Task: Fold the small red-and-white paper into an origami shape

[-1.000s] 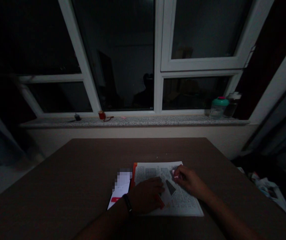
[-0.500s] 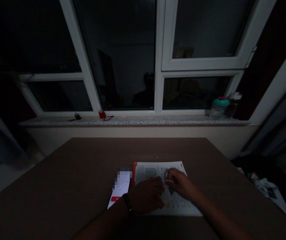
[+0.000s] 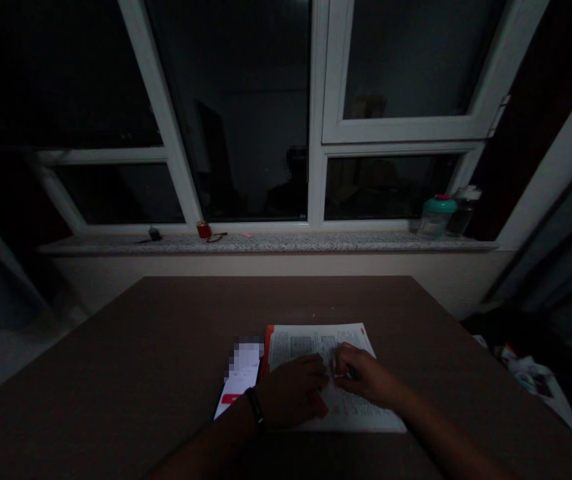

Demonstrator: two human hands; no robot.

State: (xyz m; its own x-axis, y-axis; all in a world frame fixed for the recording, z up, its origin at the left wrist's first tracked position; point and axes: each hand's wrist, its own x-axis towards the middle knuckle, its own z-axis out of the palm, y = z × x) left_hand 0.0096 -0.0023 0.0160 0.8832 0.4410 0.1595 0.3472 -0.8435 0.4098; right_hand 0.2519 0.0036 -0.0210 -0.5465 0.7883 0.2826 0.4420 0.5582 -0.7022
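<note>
An open book or booklet [image 3: 366, 413] with printed text, pictures and a red-orange left edge lies on the table. My left hand [image 3: 291, 390], with a dark band on its wrist, rests low over the page, fingers stretched to the right. A small red piece [image 3: 320, 403] shows beside its thumb; whether the hand grips it is hard to see. Just to the right, my right hand [image 3: 366, 377] is closed in a pinch over the page. What its fingertips hold is too small and dark to name. A lit phone [image 3: 241, 380] lies left of the book, partly behind my left forearm.
The brown table [image 3: 166, 320] reaches to the wall below a window. On the stone sill [image 3: 291, 243] stand a teal-lidded bottle [image 3: 436, 217], a clear bottle [image 3: 463, 210], a small red item [image 3: 203, 230] and a small dark item [image 3: 154, 233]. Bags [image 3: 531, 377] lie beyond the table's right edge.
My right hand has shifted slightly down and to the right, still pinched. A whitish bit seen at its fingertips is less visible now. My left hand stays in place.
</note>
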